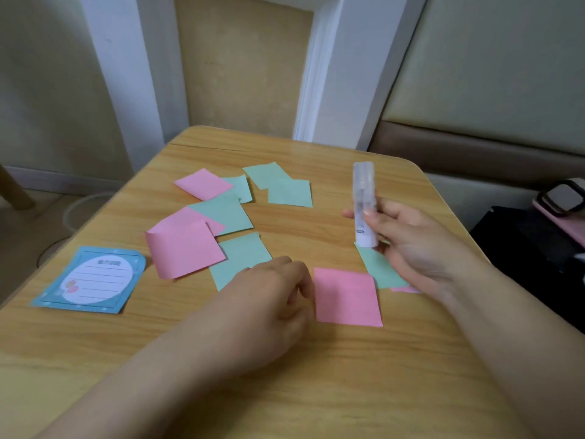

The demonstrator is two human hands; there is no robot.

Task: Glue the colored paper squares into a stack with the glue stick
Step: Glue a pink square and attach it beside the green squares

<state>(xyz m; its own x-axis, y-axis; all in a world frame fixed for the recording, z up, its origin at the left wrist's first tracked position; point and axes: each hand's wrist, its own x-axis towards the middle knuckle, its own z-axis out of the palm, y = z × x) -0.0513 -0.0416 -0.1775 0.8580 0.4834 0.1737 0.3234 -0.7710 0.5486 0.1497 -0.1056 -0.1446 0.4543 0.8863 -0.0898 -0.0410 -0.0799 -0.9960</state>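
Paper squares in pink and green lie scattered over the wooden table, mostly across the middle of the frame. We hold the glue stick upright in our right hand at centre right, fingers and thumb wrapped round its lower white body, its clear cap still on and pointing up. Under that hand a green square lies flat, with a sliver of pink showing at its lower edge. Just left of it, overlapping its corner, sits a single pink square. Our left hand rests at centre frame with fingers curled, its fingertips at the left edge of that pink square; whether it pinches the paper we cannot tell. Behind the left hand is another green square, partly covered by a curled pink sheet. At lower left lies a blue-bordered note card.
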